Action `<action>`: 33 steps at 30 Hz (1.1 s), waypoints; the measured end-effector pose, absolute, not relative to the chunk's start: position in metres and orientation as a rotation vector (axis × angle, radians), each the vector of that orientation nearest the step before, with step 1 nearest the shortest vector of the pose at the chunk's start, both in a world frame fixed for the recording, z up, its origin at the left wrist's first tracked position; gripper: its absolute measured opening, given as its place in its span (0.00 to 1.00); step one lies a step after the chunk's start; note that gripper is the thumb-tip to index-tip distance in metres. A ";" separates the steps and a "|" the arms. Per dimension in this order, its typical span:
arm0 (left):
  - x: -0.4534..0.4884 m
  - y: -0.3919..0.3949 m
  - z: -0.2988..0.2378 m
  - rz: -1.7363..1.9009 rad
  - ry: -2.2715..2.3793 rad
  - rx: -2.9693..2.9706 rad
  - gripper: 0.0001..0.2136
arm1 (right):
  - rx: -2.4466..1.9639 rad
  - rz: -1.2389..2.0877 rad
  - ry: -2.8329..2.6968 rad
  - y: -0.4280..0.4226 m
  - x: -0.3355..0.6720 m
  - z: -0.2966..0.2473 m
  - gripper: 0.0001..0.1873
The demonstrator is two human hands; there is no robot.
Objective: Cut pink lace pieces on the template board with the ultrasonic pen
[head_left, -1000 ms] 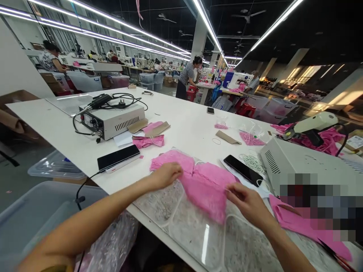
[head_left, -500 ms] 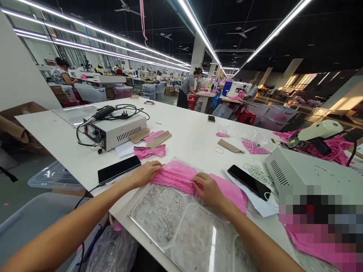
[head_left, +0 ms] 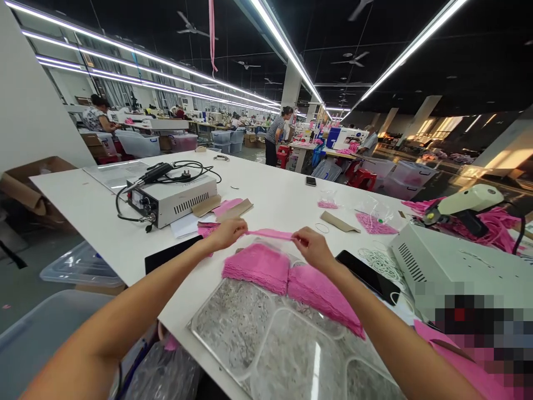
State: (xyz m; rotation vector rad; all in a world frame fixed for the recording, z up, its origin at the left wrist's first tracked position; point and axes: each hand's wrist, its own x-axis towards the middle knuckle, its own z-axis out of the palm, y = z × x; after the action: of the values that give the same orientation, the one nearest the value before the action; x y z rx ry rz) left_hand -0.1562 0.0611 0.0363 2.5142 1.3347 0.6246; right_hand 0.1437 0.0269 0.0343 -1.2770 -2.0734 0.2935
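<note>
A thin pink fabric piece (head_left: 270, 234) is stretched between my two hands, raised above the work surface. My left hand (head_left: 230, 232) pinches its left end, and my right hand (head_left: 308, 244) pinches the right end. Just below lie two stacks of pink cut fabric side by side, the left stack (head_left: 256, 268) and the right stack (head_left: 322, 294), with my right forearm crossing over the latter. Both rest at the back of a clear plastic template board (head_left: 291, 355). A tied pink bundle (head_left: 207, 228) is partly hidden behind my left hand.
On the white table (head_left: 275, 194) stand a grey control box (head_left: 183, 200) with a cabled handpiece at left and a larger grey machine (head_left: 462, 266) at right. A phone (head_left: 368, 278), pale rubber bands (head_left: 380, 266) and brown card (head_left: 339, 221) lie nearby. Clear bins sit below left.
Both hands have risen from the left stack, lifting a pink fabric piece off it and holding it taut. That stack's top is now uncovered. The view has shifted slightly.
</note>
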 end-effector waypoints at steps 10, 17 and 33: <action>-0.148 0.005 0.018 0.540 1.146 2.741 0.10 | -1.387 0.424 -1.988 -0.048 0.182 0.002 0.11; -0.037 0.011 0.004 0.373 0.864 2.822 0.11 | -1.524 0.462 -2.001 -0.079 0.208 -0.006 0.10; -0.006 -0.005 0.026 0.593 0.837 2.951 0.06 | -1.680 0.118 -1.916 -0.072 0.173 -0.008 0.10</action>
State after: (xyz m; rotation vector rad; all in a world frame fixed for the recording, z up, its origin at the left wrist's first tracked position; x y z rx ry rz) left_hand -0.0059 -0.0047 0.0258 2.9506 0.8373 0.5931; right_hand 0.1726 -0.0721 -0.0084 -1.6799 -1.9159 0.1177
